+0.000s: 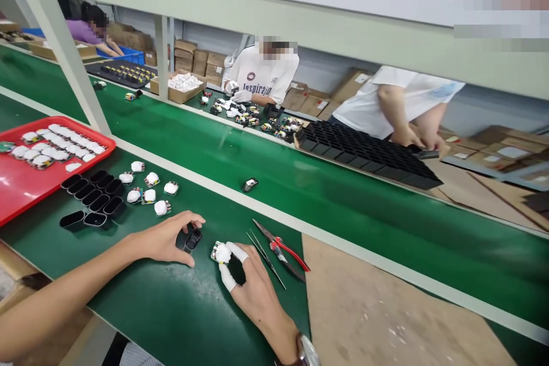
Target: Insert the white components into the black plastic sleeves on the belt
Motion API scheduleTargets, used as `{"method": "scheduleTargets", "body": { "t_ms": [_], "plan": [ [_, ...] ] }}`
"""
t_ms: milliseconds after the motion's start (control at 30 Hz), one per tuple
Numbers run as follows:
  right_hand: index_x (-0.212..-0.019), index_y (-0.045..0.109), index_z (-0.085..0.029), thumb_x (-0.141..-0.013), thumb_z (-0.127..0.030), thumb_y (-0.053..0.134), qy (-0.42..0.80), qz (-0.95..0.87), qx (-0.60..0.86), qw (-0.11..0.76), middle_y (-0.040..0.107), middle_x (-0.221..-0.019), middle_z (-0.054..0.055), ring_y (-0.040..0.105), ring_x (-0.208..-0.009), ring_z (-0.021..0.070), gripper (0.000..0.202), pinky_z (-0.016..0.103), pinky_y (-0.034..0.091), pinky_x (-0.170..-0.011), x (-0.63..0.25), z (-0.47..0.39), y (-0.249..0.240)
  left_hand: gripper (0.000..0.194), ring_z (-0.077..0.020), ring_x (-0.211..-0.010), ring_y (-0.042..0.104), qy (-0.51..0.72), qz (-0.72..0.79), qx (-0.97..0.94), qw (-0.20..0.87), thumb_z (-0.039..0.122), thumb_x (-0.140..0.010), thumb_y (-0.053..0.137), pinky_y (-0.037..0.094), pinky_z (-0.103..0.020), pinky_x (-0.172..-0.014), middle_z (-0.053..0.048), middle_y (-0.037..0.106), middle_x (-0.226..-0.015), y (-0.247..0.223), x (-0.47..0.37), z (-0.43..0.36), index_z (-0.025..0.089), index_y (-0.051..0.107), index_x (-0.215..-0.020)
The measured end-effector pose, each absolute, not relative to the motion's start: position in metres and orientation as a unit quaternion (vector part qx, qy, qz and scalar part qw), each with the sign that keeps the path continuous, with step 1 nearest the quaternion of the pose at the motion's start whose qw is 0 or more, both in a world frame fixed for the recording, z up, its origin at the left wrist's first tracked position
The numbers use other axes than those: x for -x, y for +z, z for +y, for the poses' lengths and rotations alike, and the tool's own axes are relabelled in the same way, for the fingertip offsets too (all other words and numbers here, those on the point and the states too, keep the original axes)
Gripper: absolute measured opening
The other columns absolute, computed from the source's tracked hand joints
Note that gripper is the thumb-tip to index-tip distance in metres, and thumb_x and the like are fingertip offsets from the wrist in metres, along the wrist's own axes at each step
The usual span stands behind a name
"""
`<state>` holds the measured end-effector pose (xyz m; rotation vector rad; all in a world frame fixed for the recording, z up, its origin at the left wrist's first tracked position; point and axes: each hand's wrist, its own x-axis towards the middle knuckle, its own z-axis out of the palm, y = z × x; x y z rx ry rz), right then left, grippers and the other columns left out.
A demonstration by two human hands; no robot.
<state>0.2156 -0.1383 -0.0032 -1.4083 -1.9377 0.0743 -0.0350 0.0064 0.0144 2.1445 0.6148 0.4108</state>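
My left hand [165, 242] is open, with thumb and fingers curved apart around a small black oval case [193, 239]; no firm contact shows. Between the thumb and a finger of my right hand [253, 283], both in white finger cots, is a small circuit board with a white cap [222, 252]. The right hand is just right of the case, above the green bench. Left of my hands stand several open black cases [95, 219] in rows. Beside them lie several white-capped circuit boards [161, 207].
Red-handled pliers [278, 244] and tweezers [268, 260] lie right of my right hand, beside a cardboard sheet [369, 303]. A red tray [26, 183] of boards is at left. One black piece [249, 184] lies on the green conveyor belt [300, 177]. Co-workers sit across it.
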Motion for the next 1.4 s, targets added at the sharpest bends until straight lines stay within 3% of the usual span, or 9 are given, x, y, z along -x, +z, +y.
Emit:
{"method": "scheduleTargets", "body": {
  "t_ms": [200, 367, 500, 600, 767, 933, 1100, 1233, 1400],
  "plan": [
    [-0.145, 0.050, -0.022, -0.096, -0.007, 0.057, 0.024, -0.762, 0.517, 0.388, 0.064, -0.121, 0.013, 0.065, -0.108, 0.0257, 0.052, 0.043, 0.060, -0.089, -0.196, -0.134, 0.023, 0.073, -0.0272, -0.122, 0.067, 0.191, 0.251, -0.851, 0.419, 0.029, -0.087, 0.082, 0.054, -0.044, -0.107, -0.008, 0.069, -0.136, -0.004, 0.032, -0.003, 0.032, 0.047, -0.152],
    [-0.144, 0.051, -0.021, -0.093, -0.004, 0.061, -0.013, -0.768, 0.511, 0.385, 0.065, -0.121, 0.014, 0.063, -0.107, 0.0276, 0.055, 0.045, 0.060, -0.086, -0.188, -0.128, 0.030, 0.083, -0.0307, -0.132, 0.062, 0.181, 0.255, -0.858, 0.408, 0.041, -0.082, 0.088, 0.053, -0.046, -0.112, -0.010, 0.061, -0.145, -0.001, 0.033, -0.009, 0.032, 0.045, -0.154],
    [-0.150, 0.047, -0.021, -0.095, -0.005, 0.060, -0.013, -0.759, 0.522, 0.389, 0.065, -0.119, 0.013, 0.063, -0.107, 0.0268, 0.059, 0.046, 0.060, -0.089, -0.195, -0.129, 0.029, 0.083, -0.0289, -0.139, 0.057, 0.172, 0.224, -0.865, 0.415, 0.024, -0.089, 0.079, 0.048, -0.044, -0.118, -0.011, 0.052, -0.155, 0.005, 0.037, -0.010, 0.033, 0.036, -0.160],
    [-0.151, 0.046, -0.022, -0.096, -0.008, 0.059, -0.012, -0.749, 0.540, 0.384, 0.066, -0.121, 0.013, 0.064, -0.111, 0.0270, 0.058, 0.047, 0.059, -0.092, -0.202, -0.133, 0.029, 0.074, -0.0293, -0.131, 0.062, 0.178, 0.247, -0.866, 0.396, 0.029, -0.091, 0.078, 0.052, -0.045, -0.113, -0.010, 0.058, -0.148, 0.005, 0.037, -0.008, 0.034, 0.043, -0.156],
    [-0.148, 0.048, -0.023, -0.097, -0.011, 0.059, 0.000, -0.734, 0.561, 0.383, 0.067, -0.121, 0.013, 0.065, -0.112, 0.0266, 0.054, 0.046, 0.060, -0.092, -0.206, -0.140, 0.032, 0.096, -0.0319, -0.126, 0.064, 0.154, 0.229, -0.874, 0.400, 0.040, -0.076, 0.093, 0.056, -0.044, -0.105, -0.013, 0.057, -0.150, 0.007, 0.037, -0.003, 0.033, 0.042, -0.158],
    [-0.144, 0.049, -0.023, -0.097, -0.009, 0.059, 0.041, -0.739, 0.545, 0.393, 0.066, -0.121, 0.012, 0.065, -0.111, 0.0251, 0.050, 0.045, 0.060, -0.092, -0.195, -0.147, 0.033, 0.040, -0.0258, -0.106, 0.068, 0.155, 0.203, -0.884, 0.391, 0.039, -0.085, 0.086, 0.057, -0.036, -0.092, -0.006, 0.073, -0.112, 0.007, 0.032, -0.004, 0.025, 0.067, -0.118],
    [-0.147, 0.046, -0.023, -0.094, -0.005, 0.058, 0.051, -0.747, 0.526, 0.404, 0.066, -0.122, 0.012, 0.064, -0.110, 0.0260, 0.057, 0.047, 0.060, -0.093, -0.179, -0.151, 0.031, 0.044, -0.0224, -0.085, 0.066, 0.207, 0.254, -0.913, 0.243, 0.058, -0.087, 0.078, 0.055, -0.034, -0.070, -0.004, 0.064, -0.102, 0.001, 0.023, -0.018, 0.023, 0.060, -0.106],
    [-0.148, 0.046, -0.019, -0.093, -0.004, 0.060, 0.047, -0.746, 0.522, 0.410, 0.066, -0.120, 0.014, 0.063, -0.108, 0.0257, 0.059, 0.046, 0.060, -0.091, -0.172, -0.150, 0.030, 0.040, -0.0225, -0.078, 0.065, 0.230, 0.251, -0.929, 0.147, 0.053, -0.085, 0.076, 0.054, -0.035, -0.066, -0.005, 0.058, -0.098, -0.001, 0.018, -0.026, 0.023, 0.058, -0.104],
    [-0.149, 0.046, -0.019, -0.092, -0.003, 0.062, 0.023, -0.754, 0.527, 0.393, 0.066, -0.120, 0.014, 0.062, -0.107, 0.0268, 0.061, 0.046, 0.059, -0.089, -0.167, -0.148, 0.027, 0.038, -0.0211, -0.072, 0.063, 0.243, 0.269, -0.923, 0.126, 0.048, -0.083, 0.075, 0.053, -0.034, -0.060, -0.005, 0.055, -0.096, -0.003, 0.016, -0.029, 0.021, 0.055, -0.101]
  ]
}}
